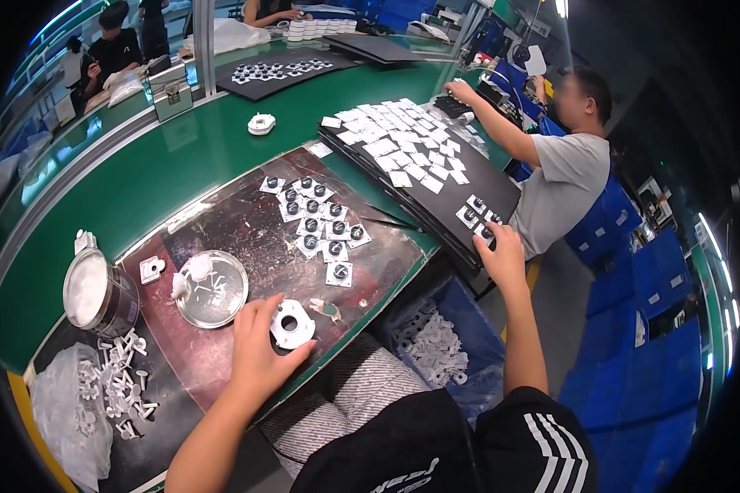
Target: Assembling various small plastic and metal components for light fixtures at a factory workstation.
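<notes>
My left hand curls round a white plastic housing with a round hole in its middle, just above the worn board's front edge. Out to the right, my right hand has thumb and fingers closed on a white square piece with a black round centre. Similar pieces sit beside it on the corner of a black board. Between my hands, several more of these square pieces lie on the dark worn board. A round metal dish with small white pins stands left of the housing.
At the left are a tub, loose white plastic pegs and a clear bag. A blue-lined bin of white parts stands below the right table edge. Flat white pieces cover the stacked black boards; a co-worker reaches over them.
</notes>
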A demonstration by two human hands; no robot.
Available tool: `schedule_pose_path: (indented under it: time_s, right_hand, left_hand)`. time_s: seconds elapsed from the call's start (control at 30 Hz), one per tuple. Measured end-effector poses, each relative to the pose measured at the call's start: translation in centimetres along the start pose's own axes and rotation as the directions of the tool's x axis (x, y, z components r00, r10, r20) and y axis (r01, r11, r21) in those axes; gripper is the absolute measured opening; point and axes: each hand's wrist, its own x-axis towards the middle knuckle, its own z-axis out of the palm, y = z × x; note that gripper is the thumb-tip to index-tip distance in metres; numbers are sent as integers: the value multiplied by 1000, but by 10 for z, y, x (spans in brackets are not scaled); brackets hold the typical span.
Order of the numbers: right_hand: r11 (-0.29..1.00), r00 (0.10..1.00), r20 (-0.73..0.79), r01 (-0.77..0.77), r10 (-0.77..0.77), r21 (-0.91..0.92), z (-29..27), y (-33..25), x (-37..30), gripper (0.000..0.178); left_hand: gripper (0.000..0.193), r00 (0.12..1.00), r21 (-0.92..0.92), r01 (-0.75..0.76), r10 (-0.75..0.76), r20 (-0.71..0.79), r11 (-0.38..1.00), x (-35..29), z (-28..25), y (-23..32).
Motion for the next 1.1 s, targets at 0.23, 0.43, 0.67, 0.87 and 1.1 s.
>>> schedule_pose_path:
  time_s: [0.23, 0.43, 0.67, 0.87, 1.1]
  right_hand:
    - [959, 998, -9, 56, -55, 276, -18, -38, -3, 27]
    - [619, 962, 113, 67, -247, 782, -32, -140, -28, 31]
    - [501, 823, 155, 173, -547, 848, -17, -225, -38, 42]
    - [158, 807, 296, -250, -511, 955, 3, -239, -46, 42]
    - [-273, 632, 594, -765, -498, 584, 25, -239, -58, 24]
  left_hand:
    - [78, 1000, -25, 2, -2, -16, 1000, -2, 0, -3]
    - [77, 1000, -35, -2, 1, -25, 999, -2, 0, -3]
    - [77, 999, -74, 31, -32, -12, 997, -2, -4, -3]
    - [82, 1000, -93, 5, -7, -24, 996, -3, -2, -4]
    - [82, 999, -102, -5, 1, -44, 995, -3, -2, -4]
